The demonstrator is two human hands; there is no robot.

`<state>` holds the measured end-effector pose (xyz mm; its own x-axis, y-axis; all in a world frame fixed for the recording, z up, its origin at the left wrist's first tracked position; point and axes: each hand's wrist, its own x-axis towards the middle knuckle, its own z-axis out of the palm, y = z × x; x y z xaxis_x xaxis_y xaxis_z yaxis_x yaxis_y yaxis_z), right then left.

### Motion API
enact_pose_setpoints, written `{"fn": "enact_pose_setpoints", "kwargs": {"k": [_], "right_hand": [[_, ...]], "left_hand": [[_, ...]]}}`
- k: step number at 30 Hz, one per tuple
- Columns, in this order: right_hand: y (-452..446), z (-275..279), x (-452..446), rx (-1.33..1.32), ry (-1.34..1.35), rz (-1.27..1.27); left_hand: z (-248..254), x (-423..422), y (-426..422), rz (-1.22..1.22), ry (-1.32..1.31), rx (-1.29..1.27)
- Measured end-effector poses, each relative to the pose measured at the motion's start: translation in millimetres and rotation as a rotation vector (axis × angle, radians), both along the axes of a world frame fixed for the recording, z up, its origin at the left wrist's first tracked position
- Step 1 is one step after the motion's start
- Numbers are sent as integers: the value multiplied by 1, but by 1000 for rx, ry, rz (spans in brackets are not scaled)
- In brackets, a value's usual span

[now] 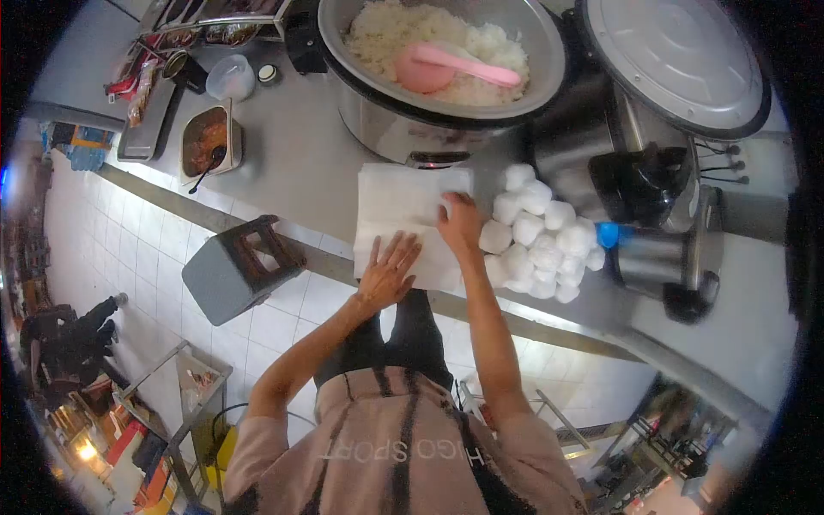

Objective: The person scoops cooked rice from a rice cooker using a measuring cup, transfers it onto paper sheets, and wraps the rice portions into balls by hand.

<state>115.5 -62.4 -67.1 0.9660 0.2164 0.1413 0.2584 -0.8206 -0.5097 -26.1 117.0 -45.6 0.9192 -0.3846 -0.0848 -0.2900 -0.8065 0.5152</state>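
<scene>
A stack of white paper sheets [386, 202] lies on the steel counter in front of me. My left hand [390, 268] rests flat on the lower part of the stack, its fingers spread. On the right side of the paper is my right hand [460, 221], its fingers bent down onto the sheets; whether they pinch anything is unclear. Several round white wrapped bundles [545, 230] are piled just right of that hand. Behind the paper stands a large cooker of white rice [481, 47], with a pink scoop [463, 65] lying on the rice.
A metal pan of reddish food [204, 142] with a black spoon sits left on the counter [292, 129]. A round lid [674, 56] is at the back right, above a steel pot [652, 257]. Below the counter's left edge stands a grey stool [227, 273].
</scene>
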Motion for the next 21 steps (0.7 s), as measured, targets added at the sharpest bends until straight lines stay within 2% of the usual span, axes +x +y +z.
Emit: {"fn": "enact_pose_setpoints", "kwargs": {"k": [2, 4, 5, 7, 8, 10, 13, 15, 17, 19, 21], "right_hand": [[14, 9, 22, 35, -29, 75], [23, 11, 38, -159, 63, 163], [25, 9, 46, -153, 56, 163], [21, -1, 59, -240, 402, 359], [19, -3, 62, -236, 400, 366], [21, 1, 66, 127, 452, 382], [27, 17, 62, 64, 533, 374], [30, 49, 43, 29, 521, 445], [23, 61, 9, 9, 269, 569], [16, 53, -36, 54, 66, 552], [13, 45, -72, 62, 55, 513]], "left_hand": [[1, 3, 0, -3, -13, -5], [2, 4, 2, -7, -39, -3], [3, 5, 1, -13, -22, 3], [3, 5, 0, -11, -6, 14], [3, 4, -1, -12, 0, 12], [5, 1, -1, 3, 12, 21], [5, -2, -1, 2, 12, 11], [4, -2, 0, -22, -4, 4], [2, -6, 1, -7, -30, 38], [-9, -11, 1, -63, -5, 87], [-10, -17, 2, -69, 15, 147]]}}
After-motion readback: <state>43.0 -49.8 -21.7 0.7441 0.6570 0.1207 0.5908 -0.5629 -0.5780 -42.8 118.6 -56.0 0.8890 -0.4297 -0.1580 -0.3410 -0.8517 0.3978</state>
